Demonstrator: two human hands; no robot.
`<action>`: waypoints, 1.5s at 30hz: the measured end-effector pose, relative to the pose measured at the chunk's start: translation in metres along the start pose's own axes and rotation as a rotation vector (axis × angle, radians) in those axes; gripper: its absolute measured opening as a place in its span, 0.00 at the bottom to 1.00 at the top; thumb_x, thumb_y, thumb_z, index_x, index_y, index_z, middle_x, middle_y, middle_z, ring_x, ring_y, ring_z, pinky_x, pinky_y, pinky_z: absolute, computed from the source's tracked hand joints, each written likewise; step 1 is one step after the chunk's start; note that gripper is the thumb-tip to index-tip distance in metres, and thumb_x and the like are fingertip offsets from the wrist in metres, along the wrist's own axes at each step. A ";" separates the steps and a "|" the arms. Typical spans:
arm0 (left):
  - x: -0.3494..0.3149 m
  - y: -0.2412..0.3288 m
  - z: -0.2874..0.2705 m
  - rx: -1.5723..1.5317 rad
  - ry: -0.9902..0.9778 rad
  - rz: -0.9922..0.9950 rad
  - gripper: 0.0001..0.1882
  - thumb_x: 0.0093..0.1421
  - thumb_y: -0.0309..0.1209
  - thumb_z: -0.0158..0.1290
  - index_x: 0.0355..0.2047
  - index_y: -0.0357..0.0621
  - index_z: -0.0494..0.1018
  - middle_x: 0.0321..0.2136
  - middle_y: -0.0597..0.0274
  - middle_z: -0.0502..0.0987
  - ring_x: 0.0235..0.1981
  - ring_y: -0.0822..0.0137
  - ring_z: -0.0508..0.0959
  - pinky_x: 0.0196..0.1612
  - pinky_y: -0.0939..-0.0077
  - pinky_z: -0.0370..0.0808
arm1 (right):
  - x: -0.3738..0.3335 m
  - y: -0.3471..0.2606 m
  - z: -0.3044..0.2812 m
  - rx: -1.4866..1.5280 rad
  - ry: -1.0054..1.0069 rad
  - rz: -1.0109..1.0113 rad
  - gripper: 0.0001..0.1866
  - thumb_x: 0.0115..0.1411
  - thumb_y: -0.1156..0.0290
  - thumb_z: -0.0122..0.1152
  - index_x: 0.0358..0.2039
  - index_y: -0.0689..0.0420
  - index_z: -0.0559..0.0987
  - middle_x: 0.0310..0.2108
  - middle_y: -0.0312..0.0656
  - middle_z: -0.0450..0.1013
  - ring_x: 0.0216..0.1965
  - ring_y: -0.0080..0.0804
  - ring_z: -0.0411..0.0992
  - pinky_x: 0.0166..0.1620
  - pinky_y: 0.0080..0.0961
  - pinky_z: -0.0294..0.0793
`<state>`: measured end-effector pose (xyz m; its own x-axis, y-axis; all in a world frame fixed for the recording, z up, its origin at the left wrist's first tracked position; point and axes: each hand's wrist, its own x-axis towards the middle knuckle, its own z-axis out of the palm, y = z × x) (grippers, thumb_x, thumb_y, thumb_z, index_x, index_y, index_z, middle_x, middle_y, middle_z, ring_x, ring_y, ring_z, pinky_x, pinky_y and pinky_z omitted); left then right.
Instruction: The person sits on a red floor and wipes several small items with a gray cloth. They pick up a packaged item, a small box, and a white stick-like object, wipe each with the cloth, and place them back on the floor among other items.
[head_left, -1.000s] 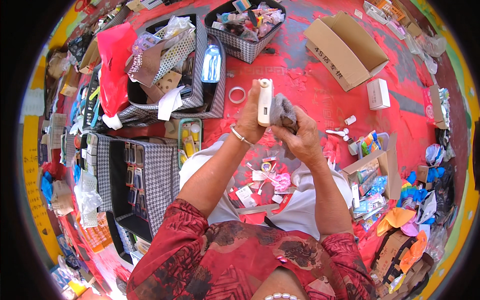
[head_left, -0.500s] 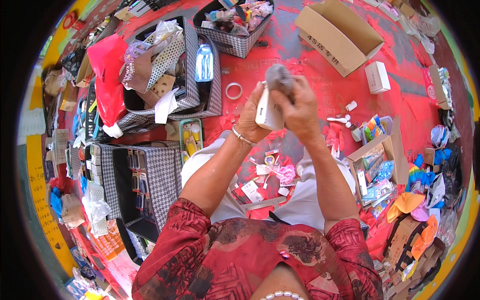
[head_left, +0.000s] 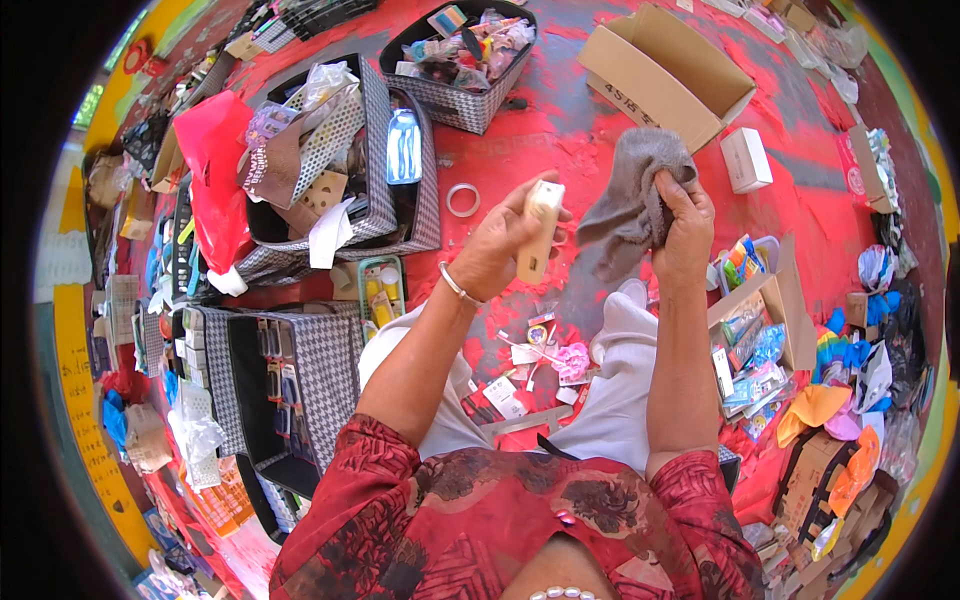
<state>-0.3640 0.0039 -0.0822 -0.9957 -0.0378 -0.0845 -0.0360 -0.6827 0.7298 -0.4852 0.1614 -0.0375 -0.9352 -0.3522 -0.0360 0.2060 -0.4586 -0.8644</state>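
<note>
Over my lap, my left hand (head_left: 492, 243) grips a narrow white block (head_left: 540, 230) with a small dark slot near its lower end. It is held upright with its thin side showing; its kind is not certain. To the right, my right hand (head_left: 686, 228) pinches a grey cloth (head_left: 632, 190) by its edge. The rag hangs spread out to the left of the fingers, apart from the block. Below, between my knees, lie small packets and a pink ruffled flower-like piece (head_left: 571, 361).
Houndstooth bins (head_left: 425, 210) full of goods stand at left, another bin (head_left: 470, 105) at the back. A roll of tape (head_left: 463, 200) lies on the red floor. Ahead right are a cardboard box (head_left: 690, 90) and a white box (head_left: 746, 160); a filled carton (head_left: 795, 320) sits at right.
My hands have moved apart. The cloth, earlier bunched against the white block, now hangs open in my right hand to the right. The block has turned, its narrow side showing.
</note>
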 end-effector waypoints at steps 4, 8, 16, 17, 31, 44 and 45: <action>0.002 -0.008 0.012 0.446 0.032 0.086 0.32 0.42 0.31 0.61 0.48 0.36 0.62 0.37 0.65 0.69 0.36 0.74 0.71 0.39 0.80 0.70 | -0.011 0.000 0.003 -0.375 -0.394 -0.061 0.08 0.47 0.76 0.56 0.30 0.60 0.76 0.25 0.33 0.70 0.25 0.22 0.68 0.31 0.17 0.66; 0.000 -0.010 0.015 0.362 -0.003 0.000 0.30 0.41 0.27 0.62 0.45 0.38 0.62 0.35 0.65 0.69 0.35 0.74 0.71 0.38 0.80 0.70 | -0.009 0.011 0.007 -0.947 -0.409 -0.331 0.08 0.46 0.73 0.58 0.28 0.60 0.77 0.25 0.38 0.67 0.25 0.27 0.66 0.29 0.23 0.65; 0.001 -0.007 0.012 0.280 0.002 0.051 0.34 0.38 0.31 0.65 0.45 0.40 0.62 0.40 0.59 0.70 0.39 0.71 0.71 0.43 0.76 0.70 | 0.001 0.005 -0.008 -0.551 -0.025 -0.131 0.07 0.50 0.72 0.58 0.28 0.63 0.77 0.20 0.31 0.70 0.21 0.14 0.63 0.26 0.15 0.63; 0.001 -0.006 0.012 0.288 -0.023 0.061 0.35 0.37 0.31 0.65 0.46 0.40 0.61 0.42 0.58 0.69 0.42 0.70 0.71 0.45 0.75 0.70 | -0.002 0.005 -0.008 -0.439 -0.064 -0.103 0.07 0.50 0.72 0.58 0.28 0.62 0.77 0.20 0.31 0.70 0.22 0.14 0.63 0.26 0.15 0.63; 0.008 -0.010 0.001 -0.457 0.158 0.182 0.32 0.57 0.48 0.44 0.53 0.36 0.57 0.53 0.49 0.60 0.55 0.55 0.60 0.59 0.59 0.55 | -0.044 0.034 0.028 -0.840 -0.369 -0.149 0.14 0.48 0.65 0.58 0.33 0.61 0.74 0.23 0.47 0.70 0.19 0.37 0.68 0.26 0.30 0.66; 0.010 -0.009 -0.003 -0.707 0.030 0.074 0.31 0.62 0.47 0.31 0.55 0.33 0.52 0.57 0.45 0.53 0.57 0.52 0.57 0.59 0.58 0.52 | -0.024 0.045 0.016 -0.565 -0.118 0.056 0.11 0.53 0.67 0.55 0.31 0.62 0.75 0.24 0.34 0.70 0.24 0.17 0.66 0.28 0.15 0.66; 0.010 -0.012 -0.006 -0.723 -0.021 0.080 0.29 0.62 0.46 0.30 0.56 0.36 0.53 0.56 0.48 0.56 0.56 0.54 0.59 0.57 0.57 0.56 | -0.024 0.047 0.020 -0.606 -0.138 0.007 0.12 0.54 0.67 0.55 0.32 0.62 0.75 0.25 0.34 0.71 0.25 0.18 0.66 0.29 0.17 0.66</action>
<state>-0.3734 0.0074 -0.0957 -0.9946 -0.0985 -0.0313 0.0948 -0.9903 0.1020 -0.4472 0.1320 -0.0676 -0.8802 -0.4744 -0.0129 -0.0259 0.0750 -0.9968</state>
